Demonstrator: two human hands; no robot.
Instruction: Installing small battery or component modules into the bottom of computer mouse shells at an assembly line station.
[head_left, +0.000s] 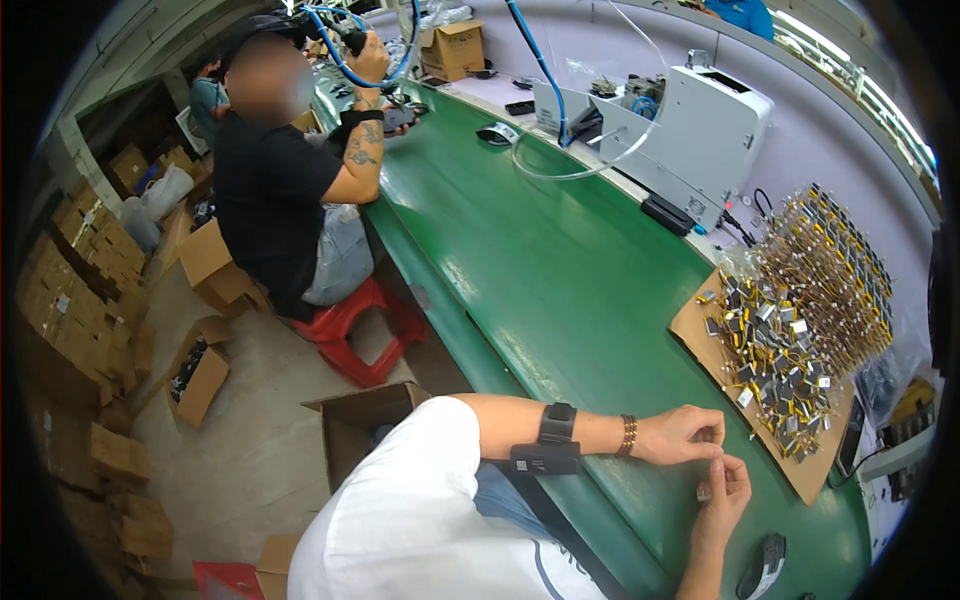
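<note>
Over the green work surface [560, 290], my left hand [682, 435] and my right hand [724, 490] meet, fingertips nearly touching. Both are closed in a pinch. Whatever is between the left fingers is too small to make out. A small greyish piece [704, 492] shows at the right hand's curled fingers; its kind is unclear. Just beyond my hands, a brown cardboard sheet [690, 318] bears a heap of small silver and dark cells [775, 350] with yellow tape and thin wires. A dark curved casing with a light panel [766, 566] lies near my right forearm.
A white bench machine [690, 130] stands against the wall, with a looped clear hose [590, 175] before it. Farther left, a co-worker in black [265, 190] sits on a red stool [365, 330]. An opened carton [350, 440] stands beside my left arm.
</note>
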